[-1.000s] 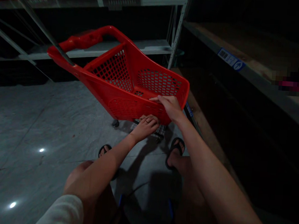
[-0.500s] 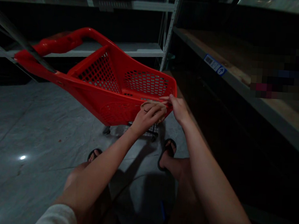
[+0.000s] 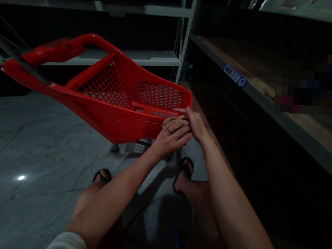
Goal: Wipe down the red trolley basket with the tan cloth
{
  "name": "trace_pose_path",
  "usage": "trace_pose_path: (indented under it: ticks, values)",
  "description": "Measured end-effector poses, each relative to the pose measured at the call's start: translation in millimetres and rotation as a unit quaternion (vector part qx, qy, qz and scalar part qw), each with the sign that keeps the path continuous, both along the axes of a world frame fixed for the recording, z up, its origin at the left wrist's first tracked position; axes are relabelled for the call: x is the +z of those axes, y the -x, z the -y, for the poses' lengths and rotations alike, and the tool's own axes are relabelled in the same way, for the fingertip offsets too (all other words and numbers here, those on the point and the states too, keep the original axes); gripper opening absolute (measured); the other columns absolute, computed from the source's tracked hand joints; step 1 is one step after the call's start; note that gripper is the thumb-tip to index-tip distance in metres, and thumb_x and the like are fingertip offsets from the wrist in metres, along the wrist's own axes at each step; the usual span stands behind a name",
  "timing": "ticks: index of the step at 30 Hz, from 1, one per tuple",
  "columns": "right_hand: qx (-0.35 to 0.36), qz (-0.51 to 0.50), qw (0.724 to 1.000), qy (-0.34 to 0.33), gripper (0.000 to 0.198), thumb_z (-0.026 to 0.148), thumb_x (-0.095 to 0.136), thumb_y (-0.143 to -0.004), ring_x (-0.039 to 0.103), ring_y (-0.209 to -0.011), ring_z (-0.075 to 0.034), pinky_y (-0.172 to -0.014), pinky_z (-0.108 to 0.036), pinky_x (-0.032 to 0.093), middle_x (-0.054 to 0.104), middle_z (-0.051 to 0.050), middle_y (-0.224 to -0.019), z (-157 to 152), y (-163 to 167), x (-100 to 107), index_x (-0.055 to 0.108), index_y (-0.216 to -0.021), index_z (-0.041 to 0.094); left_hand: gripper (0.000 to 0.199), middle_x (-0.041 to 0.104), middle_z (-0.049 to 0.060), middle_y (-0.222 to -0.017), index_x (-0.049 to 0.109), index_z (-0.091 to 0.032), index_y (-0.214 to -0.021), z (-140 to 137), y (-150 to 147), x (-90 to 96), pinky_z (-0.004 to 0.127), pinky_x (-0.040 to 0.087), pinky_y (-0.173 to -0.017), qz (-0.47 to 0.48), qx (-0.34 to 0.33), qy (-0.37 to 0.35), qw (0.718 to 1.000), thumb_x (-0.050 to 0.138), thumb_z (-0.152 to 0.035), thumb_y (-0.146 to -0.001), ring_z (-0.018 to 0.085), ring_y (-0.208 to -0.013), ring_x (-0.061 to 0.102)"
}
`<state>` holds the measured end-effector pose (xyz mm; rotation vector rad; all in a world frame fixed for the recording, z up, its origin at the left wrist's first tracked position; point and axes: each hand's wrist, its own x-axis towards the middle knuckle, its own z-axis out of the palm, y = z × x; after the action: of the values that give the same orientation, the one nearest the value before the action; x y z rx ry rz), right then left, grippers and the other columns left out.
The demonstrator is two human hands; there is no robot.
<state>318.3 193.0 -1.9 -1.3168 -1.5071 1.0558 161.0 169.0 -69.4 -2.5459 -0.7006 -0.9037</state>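
Observation:
A red plastic shopping cart (image 3: pixel 137 123) with perforated walls stands in front of me, its handle off to the left. My left hand (image 3: pixel 174 135), with a ring on one finger, is closed over a tan cloth (image 3: pixel 170 121) and presses it against the near side of the cart by the front corner. Most of the cloth is hidden under the fingers. My right hand (image 3: pixel 196 123) holds the cart's front rim at that corner, its fingers reaching over the edge. The two hands nearly touch.
On the right runs a dark shelf (image 3: pixel 259 87) with a blue-and-white label (image 3: pixel 235 76) on its edge. A white metal rack (image 3: pixel 148 58) stands behind the cart. My feet in black sandals (image 3: pixel 184 175) are on the grey concrete floor (image 3: pixel 48 142), close to the cart's wheels.
My left hand has slid with the cloth to the right, toward the front corner and my right hand. In view, the cart sits slightly further left; my right hand keeps its place on the rim.

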Motion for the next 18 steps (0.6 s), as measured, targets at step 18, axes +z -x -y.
trace_pose_path:
  ticks: [18]
  values:
    - [0.03, 0.114, 0.992, -0.035, 0.051, 0.053, 0.039, -0.104, 0.072, -0.115, -0.023, -0.106, -0.036, 0.048, 0.08, -0.003, -0.114, -4, 74, 9, 0.082, -0.106, 0.025, 0.018, 0.071, 0.005, -0.111, 0.07, -0.028, -0.114, 11, 121, 47.6, 0.043, 0.046, -0.103, 0.256, 0.19, 0.007, 0.948, 0.062, -0.03, -0.098, 0.024, -0.115, 0.055]
